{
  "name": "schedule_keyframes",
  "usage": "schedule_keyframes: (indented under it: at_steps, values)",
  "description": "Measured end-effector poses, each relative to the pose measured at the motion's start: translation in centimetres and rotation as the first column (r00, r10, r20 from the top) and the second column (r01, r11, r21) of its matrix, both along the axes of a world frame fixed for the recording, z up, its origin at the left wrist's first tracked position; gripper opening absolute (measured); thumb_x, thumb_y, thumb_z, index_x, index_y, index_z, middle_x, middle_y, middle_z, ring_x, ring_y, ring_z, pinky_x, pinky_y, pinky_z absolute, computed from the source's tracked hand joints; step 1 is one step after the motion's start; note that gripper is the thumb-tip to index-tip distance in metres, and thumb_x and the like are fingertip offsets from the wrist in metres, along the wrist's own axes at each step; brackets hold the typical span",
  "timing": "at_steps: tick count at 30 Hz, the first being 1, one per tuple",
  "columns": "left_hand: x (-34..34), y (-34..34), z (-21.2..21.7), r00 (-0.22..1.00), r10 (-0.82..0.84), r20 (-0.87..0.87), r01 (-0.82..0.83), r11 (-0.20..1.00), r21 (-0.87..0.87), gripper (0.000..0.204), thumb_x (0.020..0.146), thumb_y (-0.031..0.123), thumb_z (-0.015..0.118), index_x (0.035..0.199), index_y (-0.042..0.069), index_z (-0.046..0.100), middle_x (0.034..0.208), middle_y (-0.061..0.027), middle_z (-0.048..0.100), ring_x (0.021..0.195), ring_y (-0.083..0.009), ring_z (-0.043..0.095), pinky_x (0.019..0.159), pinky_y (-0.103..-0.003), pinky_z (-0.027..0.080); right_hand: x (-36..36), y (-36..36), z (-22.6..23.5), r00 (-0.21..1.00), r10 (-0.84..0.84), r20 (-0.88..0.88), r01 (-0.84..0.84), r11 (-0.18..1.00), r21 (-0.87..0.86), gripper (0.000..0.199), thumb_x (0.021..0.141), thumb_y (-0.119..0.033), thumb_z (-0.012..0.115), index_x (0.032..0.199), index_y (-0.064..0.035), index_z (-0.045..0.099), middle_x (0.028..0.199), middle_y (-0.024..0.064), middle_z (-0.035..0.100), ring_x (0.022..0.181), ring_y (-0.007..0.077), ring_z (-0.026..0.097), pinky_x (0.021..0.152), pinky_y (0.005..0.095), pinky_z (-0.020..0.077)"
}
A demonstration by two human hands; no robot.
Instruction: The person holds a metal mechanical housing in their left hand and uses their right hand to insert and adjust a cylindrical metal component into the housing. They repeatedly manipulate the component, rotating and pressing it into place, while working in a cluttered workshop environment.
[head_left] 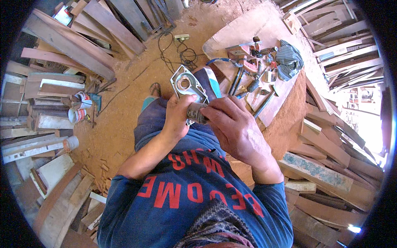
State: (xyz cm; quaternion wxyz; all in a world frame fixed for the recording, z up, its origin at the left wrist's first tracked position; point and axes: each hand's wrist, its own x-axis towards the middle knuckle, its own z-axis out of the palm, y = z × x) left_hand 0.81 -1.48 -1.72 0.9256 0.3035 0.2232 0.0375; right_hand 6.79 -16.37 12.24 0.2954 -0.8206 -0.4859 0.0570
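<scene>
My left hand (pixel 178 117) grips a silver metal housing (pixel 194 86), a flat cast part with a round bore near its far end. The thumb lies along its near half, and it is held above my lap. Closed beside it, my right hand (pixel 235 125) pinches a short, dark, worn cylindrical piece (pixel 197 113) against the housing's near end. Whether that piece sits in the housing or only touches it, I cannot tell. The right fingertips partly cover it.
A board (pixel 231 35) at the front right carries several hand tools, a hammer (pixel 265 103) and a striped cloth (pixel 289 58). Black cable (pixel 188 58) with a socket block (pixel 181 37) lies on the sawdust floor. Stacked planks (pixel 70 45) stand left; buckets (pixel 77 114) sit nearby.
</scene>
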Motion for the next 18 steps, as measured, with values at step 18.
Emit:
schedule_keyframes:
  at_steps: [18]
  values:
    - [0.11,-0.15,0.23,0.999,0.044,0.023,-0.045,0.998,0.049,0.022,0.098,0.014,0.06,0.117,0.002,0.066,0.106,-0.0077,0.073,0.091,-0.0167,0.072,0.082,-0.033,0.058,-0.39,-0.12,0.75,0.998,-0.055,-0.022,0.053,0.995,-0.083,0.024,0.085,-0.005,0.077,0.109,-0.0044,0.071,0.105,0.0127,0.066,0.094,0.0341,0.066,0.084,0.0442,0.055]
